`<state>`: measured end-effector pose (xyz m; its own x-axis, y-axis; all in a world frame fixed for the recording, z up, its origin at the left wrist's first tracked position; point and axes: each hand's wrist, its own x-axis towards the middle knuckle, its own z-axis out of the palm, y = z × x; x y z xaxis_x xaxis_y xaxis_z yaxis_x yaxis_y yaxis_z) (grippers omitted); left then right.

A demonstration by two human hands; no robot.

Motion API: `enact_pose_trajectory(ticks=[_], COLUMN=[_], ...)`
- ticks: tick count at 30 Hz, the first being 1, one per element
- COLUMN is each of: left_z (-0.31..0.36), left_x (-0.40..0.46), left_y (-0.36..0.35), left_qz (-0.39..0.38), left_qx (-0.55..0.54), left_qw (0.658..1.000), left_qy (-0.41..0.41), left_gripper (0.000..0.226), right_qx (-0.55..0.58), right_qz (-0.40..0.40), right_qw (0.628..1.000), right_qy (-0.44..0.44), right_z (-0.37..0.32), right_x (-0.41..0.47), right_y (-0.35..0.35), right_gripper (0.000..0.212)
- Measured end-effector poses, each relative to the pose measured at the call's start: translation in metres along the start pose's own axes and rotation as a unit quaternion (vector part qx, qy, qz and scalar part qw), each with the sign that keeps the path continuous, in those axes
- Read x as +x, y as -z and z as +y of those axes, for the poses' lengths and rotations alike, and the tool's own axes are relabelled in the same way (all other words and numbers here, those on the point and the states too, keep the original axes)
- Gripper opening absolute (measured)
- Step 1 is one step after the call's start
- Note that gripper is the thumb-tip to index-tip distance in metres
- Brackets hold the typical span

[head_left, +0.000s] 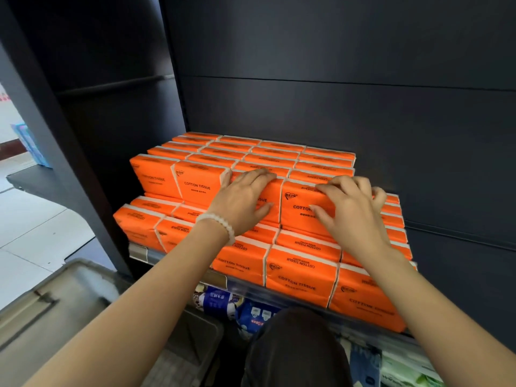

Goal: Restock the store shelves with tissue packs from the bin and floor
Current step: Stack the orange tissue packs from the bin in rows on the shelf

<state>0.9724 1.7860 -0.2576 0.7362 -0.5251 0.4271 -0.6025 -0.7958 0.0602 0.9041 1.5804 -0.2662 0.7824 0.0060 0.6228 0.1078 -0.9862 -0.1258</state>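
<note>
Orange tissue packs marked COTTON TISSUE fill the dark shelf (237,286) in two layers, several rows deep. My left hand (243,196), with a bead bracelet at the wrist, lies on the front face of an upper-layer pack (268,191), its fingers hooked over that pack's top edge. My right hand (351,208) grips the neighbouring upper-layer pack (298,208) at the front right, fingers over the top and thumb on the face. A lower front pack (301,277) sits at the shelf lip.
A grey plastic bin (69,303) stands at the lower left on the tiled floor. Blue and white packs (223,301) lie on the shelf below. The shelf's dark back panel (335,107) and left upright (42,121) enclose the space; above the packs is free room.
</note>
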Motion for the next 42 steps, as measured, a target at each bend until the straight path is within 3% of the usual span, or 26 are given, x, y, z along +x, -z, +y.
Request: enact_pose_trajectory(ticks=[6, 10, 18, 20, 24, 33, 39, 42], left_z=[-0.002, -0.018, -0.068, -0.073, -0.078, -0.094, -0.111, -0.129], left_x=[-0.046, -0.109, -0.285, -0.328, -0.371, -0.416, -0.433, -0.442], left_y=[0.038, 0.055, 0.037, 0.021, -0.009, -0.073, -0.138, -0.165], left_qz=[0.058, 0.072, -0.017, -0.047, -0.1, -0.224, -0.231, -0.23], left_qx=[0.017, 0.029, 0.024, 0.012, -0.007, -0.046, -0.102, -0.087], left_qw=[0.998, 0.996, 0.965, 0.939, 0.876, 0.782, 0.665, 0.638], left_qy=[0.023, 0.051, 0.261, 0.341, 0.473, 0.579, 0.703, 0.73], left_gripper=[0.043, 0.05, 0.057, 0.061, 0.045, 0.043, 0.043, 0.042], right_qx=[0.075, 0.114, 0.181, 0.183, 0.182, 0.127, 0.07, 0.054], right_qz=[0.005, -0.023, -0.136, -0.186, -0.274, -0.484, -0.548, -0.583], right_qw=[0.991, 0.98, 0.937, 0.924, 0.899, 0.828, 0.797, 0.782], right_qy=[0.109, 0.163, 0.266, 0.279, 0.29, 0.253, 0.246, 0.216], right_z=[-0.049, -0.095, -0.194, -0.215, -0.247, -0.295, -0.313, -0.316], right_x=[-0.006, -0.025, -0.084, -0.102, -0.126, -0.165, -0.192, -0.206], right_y=[0.017, 0.011, -0.048, -0.072, -0.109, -0.185, -0.245, -0.276], right_gripper=[0.038, 0.041, 0.039, 0.039, 0.044, 0.055, 0.059, 0.06])
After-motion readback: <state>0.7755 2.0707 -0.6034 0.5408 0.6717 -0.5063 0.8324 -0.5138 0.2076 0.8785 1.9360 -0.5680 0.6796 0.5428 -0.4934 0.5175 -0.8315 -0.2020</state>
